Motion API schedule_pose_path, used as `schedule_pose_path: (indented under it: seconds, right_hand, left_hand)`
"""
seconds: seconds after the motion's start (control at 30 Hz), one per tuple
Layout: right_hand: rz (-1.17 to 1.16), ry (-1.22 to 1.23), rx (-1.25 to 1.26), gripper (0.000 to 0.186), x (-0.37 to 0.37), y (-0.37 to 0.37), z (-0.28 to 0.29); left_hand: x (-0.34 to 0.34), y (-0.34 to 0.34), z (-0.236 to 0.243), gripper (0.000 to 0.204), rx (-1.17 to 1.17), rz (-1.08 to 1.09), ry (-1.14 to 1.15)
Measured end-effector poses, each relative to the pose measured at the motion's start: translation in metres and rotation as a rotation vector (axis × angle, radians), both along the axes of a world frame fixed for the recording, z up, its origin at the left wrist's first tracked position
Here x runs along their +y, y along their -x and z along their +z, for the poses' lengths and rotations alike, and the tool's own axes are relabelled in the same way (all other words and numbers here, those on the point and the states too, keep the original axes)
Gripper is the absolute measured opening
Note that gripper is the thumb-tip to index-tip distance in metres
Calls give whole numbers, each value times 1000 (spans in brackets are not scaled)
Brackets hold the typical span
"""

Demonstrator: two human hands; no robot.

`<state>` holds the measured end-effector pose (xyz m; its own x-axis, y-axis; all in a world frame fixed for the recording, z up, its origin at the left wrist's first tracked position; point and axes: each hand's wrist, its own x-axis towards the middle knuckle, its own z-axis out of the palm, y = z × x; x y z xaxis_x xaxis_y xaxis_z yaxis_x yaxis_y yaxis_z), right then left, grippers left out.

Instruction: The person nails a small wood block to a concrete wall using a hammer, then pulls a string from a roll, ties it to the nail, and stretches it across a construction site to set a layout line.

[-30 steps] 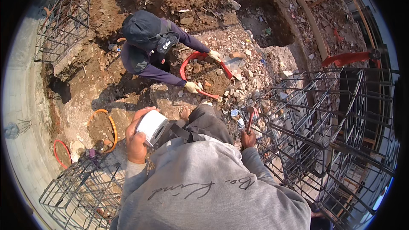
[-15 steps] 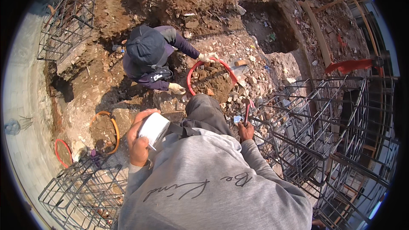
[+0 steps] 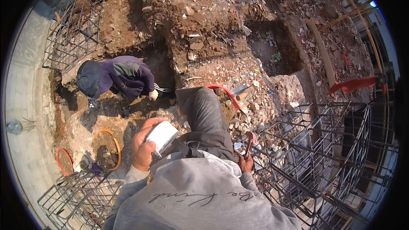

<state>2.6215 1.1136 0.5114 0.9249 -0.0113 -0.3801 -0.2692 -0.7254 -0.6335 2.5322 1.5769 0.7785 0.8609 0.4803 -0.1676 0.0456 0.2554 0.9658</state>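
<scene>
My left hand (image 3: pixel 144 145) is closed round a white drum-shaped object (image 3: pixel 162 138), thumb and fingers gripping its side. What kind of object it is does not show clearly. Over on the right, my right hand (image 3: pixel 246 163) grips a red-handled tool (image 3: pixel 249 144) with a small curved head pointing away from me; it looks like a hammer. My trouser leg (image 3: pixel 205 117) is between the hands, and past it shows part of a red rim (image 3: pixel 228 93), probably a tub's, the rest of it hidden.
A co-worker (image 3: pixel 125 76) in a dark cap bends over a trench at left. Rebar cages stand at right (image 3: pixel 315 145), lower left (image 3: pixel 79 196) and upper left (image 3: pixel 74 30). An orange ring (image 3: pixel 117 153) lies left. Beyond are rubble (image 3: pixel 217 70) and a square pit (image 3: pixel 275 49).
The co-worker has let go of the red-rimmed tub and moved left, now stooping. My leg has come forward, covering part of the tub. Both my hands keep their holds.
</scene>
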Motion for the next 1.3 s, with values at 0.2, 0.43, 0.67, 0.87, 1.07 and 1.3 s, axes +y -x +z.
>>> schedule_pose_path:
  seconds: [0.2, 0.43, 0.67, 0.87, 1.07, 1.3]
  right_hand:
    - [-324, -258, 36, 22, 32, -80, -51]
    - [-192, 76, 54, 22, 130, -280, -33]
    - [-34, 128, 14, 31, 207, -505, 31]
    - [200, 111, -155, 25, 364, -674, 53]
    - [198, -73, -94, 16, 512, -797, -16]
    - [273, 39, -32, 28, 662, -945, -60]
  left_hand:
    - [52, -93, -15, 76, 20, 156, -9]
    - [164, -326, -47, 73, 49, 80, 121]
    - [246, -489, -30, 72, 25, 107, 119]
    - [340, -571, -45, 72, 4, 305, 132]
    - [485, -663, -97, 57, -49, 510, 139]
    - [690, -837, -124, 52, -110, 428, 152]
